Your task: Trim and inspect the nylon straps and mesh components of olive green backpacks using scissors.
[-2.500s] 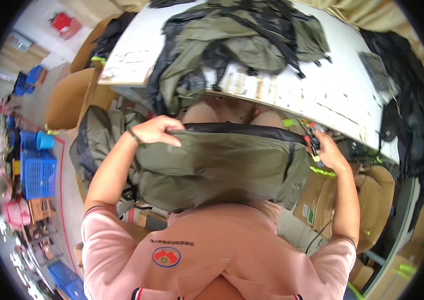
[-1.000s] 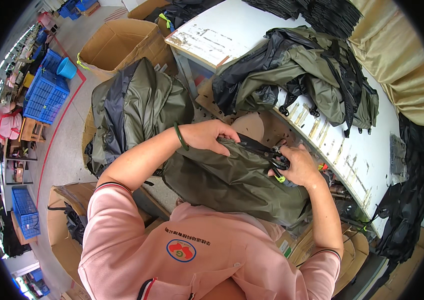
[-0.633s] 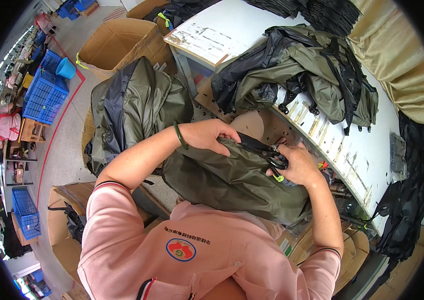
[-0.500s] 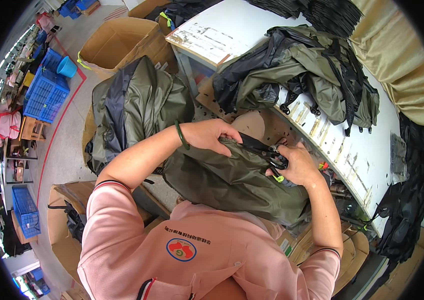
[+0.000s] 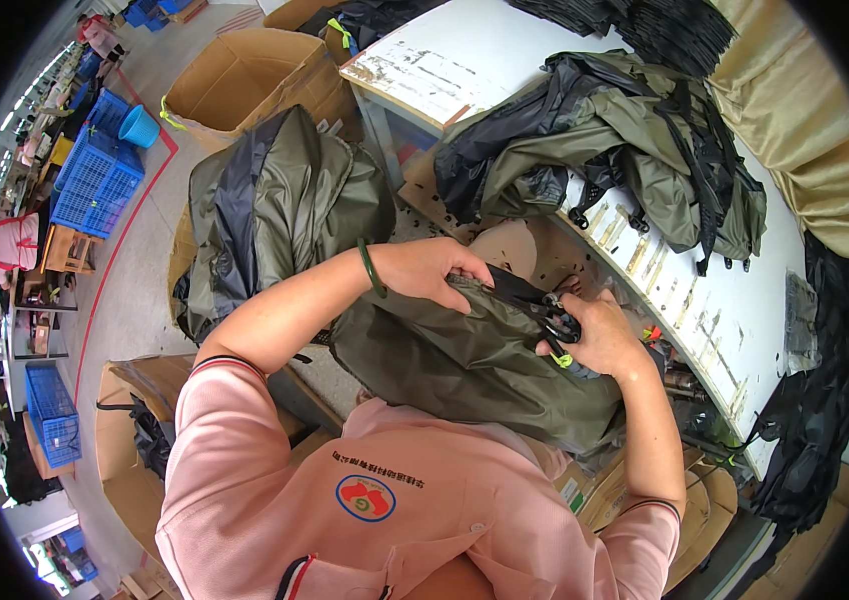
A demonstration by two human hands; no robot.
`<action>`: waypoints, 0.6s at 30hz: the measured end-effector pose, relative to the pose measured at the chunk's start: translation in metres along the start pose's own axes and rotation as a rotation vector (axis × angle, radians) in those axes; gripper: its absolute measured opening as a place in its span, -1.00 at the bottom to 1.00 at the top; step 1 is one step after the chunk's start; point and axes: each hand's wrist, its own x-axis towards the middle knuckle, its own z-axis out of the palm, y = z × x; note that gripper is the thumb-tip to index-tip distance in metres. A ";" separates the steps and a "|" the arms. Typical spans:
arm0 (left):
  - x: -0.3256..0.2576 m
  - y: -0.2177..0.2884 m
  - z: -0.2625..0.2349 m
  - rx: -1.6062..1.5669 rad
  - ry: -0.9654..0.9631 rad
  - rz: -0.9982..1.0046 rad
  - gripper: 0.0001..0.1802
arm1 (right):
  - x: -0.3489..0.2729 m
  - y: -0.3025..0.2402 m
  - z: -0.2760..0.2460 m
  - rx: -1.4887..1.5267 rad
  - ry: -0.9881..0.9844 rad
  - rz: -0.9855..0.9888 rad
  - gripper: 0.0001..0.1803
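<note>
An olive-green fabric bag (image 5: 475, 360) with black edging lies across my lap. My left hand (image 5: 425, 272), a green bangle at its wrist, pinches the bag's upper edge beside a black strip (image 5: 513, 285). At the right end of that edge, my right hand (image 5: 600, 332) is closed around black-handled scissors (image 5: 563, 322), whose loops show by the fingers. The blades are hard to make out against the dark strip. A small yellow-green tab (image 5: 564, 360) shows just below the right hand.
Another olive and black bag (image 5: 295, 210) bulges from a carton at my left. More bags (image 5: 615, 150) with black straps lie on the white worn table (image 5: 710, 330) at right. An open cardboard box (image 5: 245, 85) stands beyond; blue crates (image 5: 97, 190) sit far left.
The view has shifted slightly. Both hands keep their hold at the bag's edge, with only small finger movement. At far left, a distant person has come further into view.
</note>
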 end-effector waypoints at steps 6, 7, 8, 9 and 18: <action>0.000 0.003 0.001 -0.024 -0.016 -0.025 -0.54 | 0.007 -0.004 0.001 -0.003 0.002 -0.040 -0.39; 0.000 0.002 0.002 -0.010 0.008 0.008 -0.56 | 0.008 -0.004 0.002 0.000 0.008 -0.041 -0.40; 0.000 0.001 0.003 0.005 0.032 0.040 -0.58 | 0.008 -0.003 0.002 0.003 0.014 -0.042 -0.40; 0.000 0.001 0.003 0.005 0.032 0.039 -0.58 | 0.008 -0.003 0.003 0.004 0.014 -0.042 -0.40; 0.001 0.006 0.001 -0.043 -0.057 -0.044 -0.58 | 0.006 -0.004 0.004 0.076 -0.042 -0.009 -0.41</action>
